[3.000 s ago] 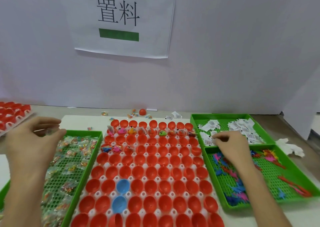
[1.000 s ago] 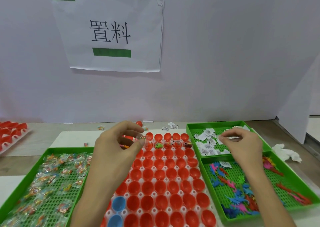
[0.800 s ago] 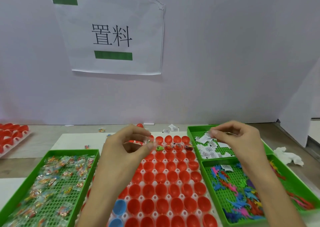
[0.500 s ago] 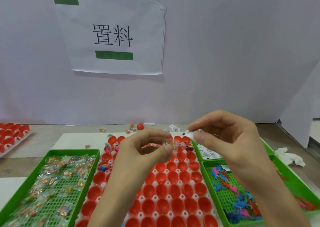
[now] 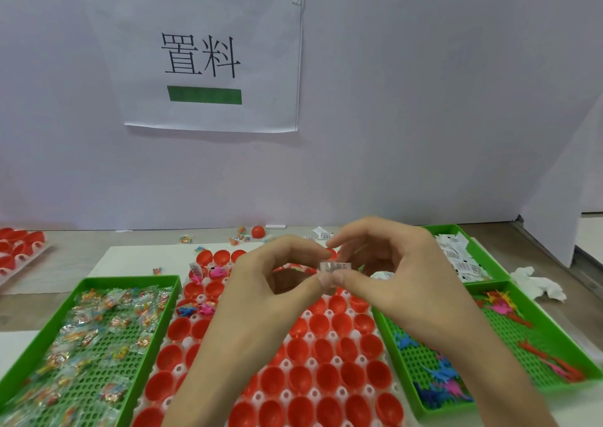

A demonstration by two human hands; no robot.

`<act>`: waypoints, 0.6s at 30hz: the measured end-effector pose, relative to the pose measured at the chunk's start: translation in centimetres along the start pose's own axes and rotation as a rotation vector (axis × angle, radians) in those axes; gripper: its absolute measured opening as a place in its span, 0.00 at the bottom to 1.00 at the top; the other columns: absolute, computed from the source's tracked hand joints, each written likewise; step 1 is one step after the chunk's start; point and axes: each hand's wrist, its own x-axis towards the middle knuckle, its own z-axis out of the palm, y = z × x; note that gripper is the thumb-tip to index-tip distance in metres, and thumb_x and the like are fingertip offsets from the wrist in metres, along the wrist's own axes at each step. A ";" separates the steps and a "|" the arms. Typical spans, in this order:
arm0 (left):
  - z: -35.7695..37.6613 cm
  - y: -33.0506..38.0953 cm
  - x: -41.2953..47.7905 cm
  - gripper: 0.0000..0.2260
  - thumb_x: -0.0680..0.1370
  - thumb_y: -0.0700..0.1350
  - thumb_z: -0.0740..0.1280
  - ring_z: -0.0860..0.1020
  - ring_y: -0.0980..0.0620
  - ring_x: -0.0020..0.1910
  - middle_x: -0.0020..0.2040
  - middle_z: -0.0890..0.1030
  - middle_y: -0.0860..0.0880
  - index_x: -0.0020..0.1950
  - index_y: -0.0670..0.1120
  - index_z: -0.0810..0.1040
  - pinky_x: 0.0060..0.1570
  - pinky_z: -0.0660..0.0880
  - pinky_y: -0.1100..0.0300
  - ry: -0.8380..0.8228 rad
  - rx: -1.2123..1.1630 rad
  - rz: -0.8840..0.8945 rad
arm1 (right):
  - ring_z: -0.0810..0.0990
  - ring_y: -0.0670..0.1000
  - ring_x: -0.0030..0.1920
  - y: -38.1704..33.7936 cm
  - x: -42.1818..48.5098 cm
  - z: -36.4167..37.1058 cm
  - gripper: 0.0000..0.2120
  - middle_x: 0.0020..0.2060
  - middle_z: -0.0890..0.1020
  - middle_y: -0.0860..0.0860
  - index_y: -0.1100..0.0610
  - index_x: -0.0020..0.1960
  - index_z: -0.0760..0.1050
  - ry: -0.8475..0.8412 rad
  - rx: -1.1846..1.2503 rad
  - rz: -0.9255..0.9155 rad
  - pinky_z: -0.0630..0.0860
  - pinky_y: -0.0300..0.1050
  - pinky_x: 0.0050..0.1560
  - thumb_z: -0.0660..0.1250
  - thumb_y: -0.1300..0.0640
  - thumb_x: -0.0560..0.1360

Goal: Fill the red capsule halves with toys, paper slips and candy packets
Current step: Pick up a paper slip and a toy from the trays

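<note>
Tabletop [image 5: 68,242], left hand [image 5: 261,292] across capsule halves [image 5: 326,354]

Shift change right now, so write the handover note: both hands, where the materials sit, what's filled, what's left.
Hands: left hand and right hand meet above the capsule tray, fingertips of both pinching one printed paper slip.
Materials: candy packets in the left green tray; loose slips in the far right tray; toys in the near right tray.
Done: a few far-left red halves hold toys and slips.
Left: nearly all other visible halves are empty.
</note>
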 end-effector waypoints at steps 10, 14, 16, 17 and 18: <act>-0.3 -1.0 0.3 0.16 0.76 0.34 0.71 0.86 0.52 0.40 0.46 0.86 0.55 0.44 0.57 0.86 0.45 0.80 0.68 0.085 0.048 -0.003 | 0.81 0.41 0.37 3.1 0.6 -5.1 0.04 0.37 0.84 0.39 0.45 0.42 0.83 0.105 -0.257 0.192 0.73 0.30 0.37 0.71 0.51 0.76; -0.3 -1.2 0.4 0.15 0.75 0.34 0.72 0.86 0.52 0.39 0.45 0.86 0.55 0.43 0.56 0.85 0.48 0.81 0.64 0.107 0.070 -0.004 | 0.80 0.37 0.36 6.6 0.6 -6.4 0.07 0.35 0.83 0.38 0.46 0.39 0.83 -0.121 -0.445 0.409 0.73 0.35 0.39 0.73 0.52 0.75; -0.3 -1.2 0.4 0.14 0.75 0.34 0.72 0.86 0.51 0.39 0.44 0.86 0.53 0.41 0.54 0.84 0.47 0.82 0.63 0.099 0.083 -0.004 | 0.81 0.36 0.35 7.9 0.6 -6.5 0.06 0.35 0.85 0.40 0.47 0.40 0.84 -0.304 -0.487 0.511 0.72 0.32 0.37 0.74 0.54 0.75; -0.3 -1.2 0.4 0.14 0.75 0.33 0.72 0.86 0.51 0.39 0.44 0.86 0.52 0.39 0.53 0.83 0.47 0.81 0.64 0.096 0.091 -0.004 | 0.81 0.36 0.34 8.6 0.5 -6.6 0.05 0.35 0.85 0.42 0.48 0.41 0.84 -0.381 -0.503 0.551 0.71 0.31 0.35 0.74 0.55 0.74; -0.3 -1.2 0.5 0.14 0.75 0.33 0.72 0.86 0.52 0.39 0.43 0.86 0.51 0.38 0.52 0.83 0.46 0.80 0.65 0.094 0.103 -0.004 | 0.81 0.37 0.34 9.1 0.4 -6.6 0.04 0.35 0.85 0.43 0.48 0.42 0.85 -0.431 -0.518 0.585 0.71 0.30 0.34 0.75 0.56 0.74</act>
